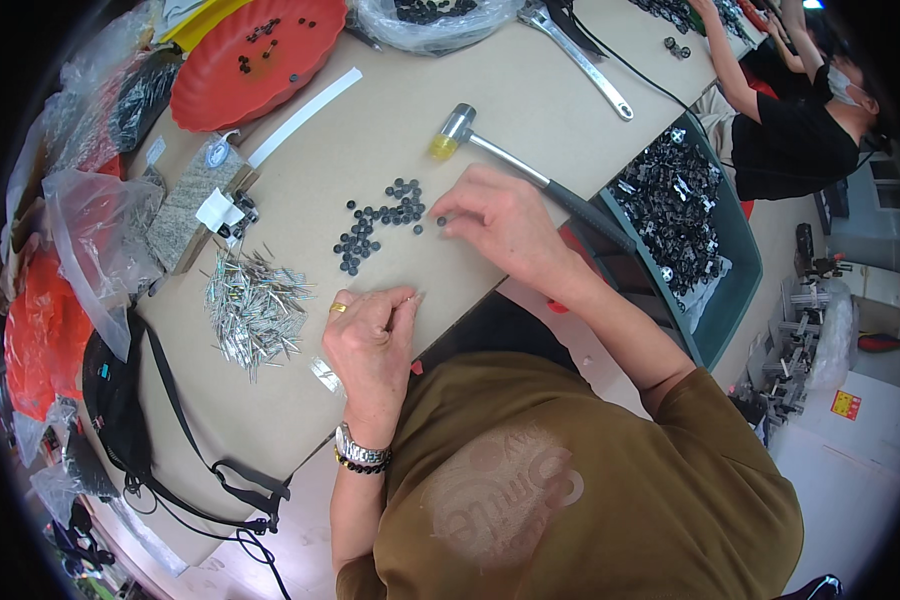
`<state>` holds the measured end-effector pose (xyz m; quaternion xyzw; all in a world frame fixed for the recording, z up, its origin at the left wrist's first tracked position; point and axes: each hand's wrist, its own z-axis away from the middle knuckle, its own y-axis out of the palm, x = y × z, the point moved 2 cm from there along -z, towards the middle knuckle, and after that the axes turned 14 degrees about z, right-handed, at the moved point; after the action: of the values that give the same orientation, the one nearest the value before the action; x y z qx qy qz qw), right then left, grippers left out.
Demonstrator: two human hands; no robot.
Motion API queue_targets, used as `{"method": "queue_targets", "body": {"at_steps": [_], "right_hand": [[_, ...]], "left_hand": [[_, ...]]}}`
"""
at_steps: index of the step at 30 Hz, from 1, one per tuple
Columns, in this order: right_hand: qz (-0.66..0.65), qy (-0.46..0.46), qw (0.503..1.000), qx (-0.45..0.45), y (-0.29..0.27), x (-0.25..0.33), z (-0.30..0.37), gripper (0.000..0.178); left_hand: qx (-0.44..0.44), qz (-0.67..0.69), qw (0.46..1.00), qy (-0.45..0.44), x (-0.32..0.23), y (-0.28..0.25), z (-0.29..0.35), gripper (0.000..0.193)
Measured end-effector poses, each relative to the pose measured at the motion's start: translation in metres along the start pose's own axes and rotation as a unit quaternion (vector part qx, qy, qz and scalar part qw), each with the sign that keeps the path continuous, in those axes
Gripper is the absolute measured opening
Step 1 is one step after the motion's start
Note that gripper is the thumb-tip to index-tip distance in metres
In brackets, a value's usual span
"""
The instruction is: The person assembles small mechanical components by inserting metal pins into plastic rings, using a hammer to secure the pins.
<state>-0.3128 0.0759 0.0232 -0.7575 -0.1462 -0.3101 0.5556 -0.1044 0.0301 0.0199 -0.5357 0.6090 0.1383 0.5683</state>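
Between the thumb and fingertips of my right hand (500, 218) is a small black round piece, like a little wheel. My left hand (370, 338), wearing a ring, is closed in a pinch near the table's front edge; a tiny light speck shows at its fingertips, too small to name. Just beyond both hands lies a loose cluster of similar black round pieces (358, 243). To the left of my left hand is a heap of thin metal pins (255, 310). A mallet (510, 152) with a yellow face and dark grip lies beyond my right hand.
A green bin (727, 300) of black parts stands at the right. Farther back are a red plate (260, 85), an adjustable wrench (580, 65) and a plastic bag (425, 30) of black parts. A stone block (192, 205) and black strapped bag (120, 400) sit left. A co-worker (795, 140) works at far right.
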Motion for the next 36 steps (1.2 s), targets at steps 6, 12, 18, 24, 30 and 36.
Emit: {"method": "queue_targets", "body": {"at_steps": [6,12,18,24,30,36], "right_hand": [[0.024,-0.064,0.998,0.000,0.003,0.009,0.006,0.011],[-0.077,-0.133,0.987,0.047,0.011,0.034,0.021,0.014],[-0.044,-0.175,0.983,0.037,0.021,0.036,0.022,0.015],[-0.023,-0.195,0.980,0.040,0.022,0.039,0.023,0.017],[-0.013,-0.182,0.982,0.038,0.023,0.042,0.023,0.016],[-0.008,-0.193,0.980,0.045,0.021,0.043,0.023,0.016]], "left_hand": [[-0.001,0.011,0.999,-0.047,0.000,0.001,0.000,0.011],[-0.013,0.013,0.999,-0.049,0.000,0.003,-0.001,0.011],[-0.009,-0.010,0.999,-0.031,0.003,0.002,0.001,0.014],[-0.007,-0.016,1.000,-0.016,0.003,0.002,0.002,0.015],[-0.014,-0.013,1.000,-0.012,0.004,0.003,0.002,0.015],[-0.018,-0.016,1.000,0.000,0.004,0.004,0.003,0.016]]}}
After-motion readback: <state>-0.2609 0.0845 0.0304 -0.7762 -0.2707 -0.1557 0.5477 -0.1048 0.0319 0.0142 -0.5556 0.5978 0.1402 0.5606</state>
